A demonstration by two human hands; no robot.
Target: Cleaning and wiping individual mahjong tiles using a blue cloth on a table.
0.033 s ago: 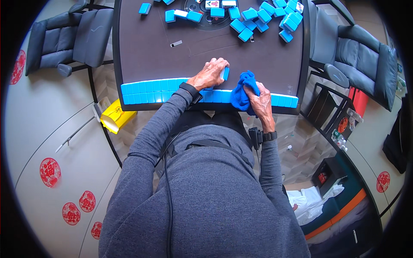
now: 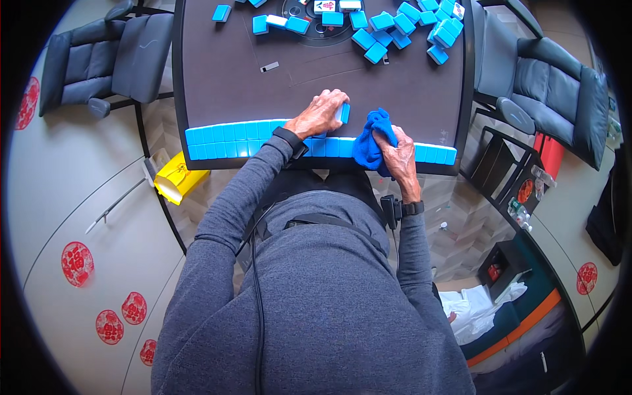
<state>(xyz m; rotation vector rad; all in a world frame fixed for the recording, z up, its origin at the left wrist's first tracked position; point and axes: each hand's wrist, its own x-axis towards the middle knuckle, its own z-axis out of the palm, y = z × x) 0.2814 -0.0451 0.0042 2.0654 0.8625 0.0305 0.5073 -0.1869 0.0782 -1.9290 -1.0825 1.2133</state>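
A blue-backed mahjong tile [image 2: 345, 113] is gripped in my left hand [image 2: 320, 114], just beyond the row of tiles. My right hand [image 2: 399, 155] is closed on a crumpled blue cloth [image 2: 371, 145], which covers part of that row. Blue mahjong tiles [image 2: 227, 140] stand side by side along the near edge of the table, two rows deep on the left. Toward the right end the line [image 2: 435, 153] is one row deep. My left wrist and hand hide some tiles in the middle.
Loose tiles [image 2: 382, 39] lie scattered and piled at the far side of the dark mahjong table [image 2: 237, 85], around a round centre panel. Grey armchairs flank the table, one at left [image 2: 105, 59] and one at right [image 2: 546, 79]. A yellow container [image 2: 179, 178] sits by the near left corner.
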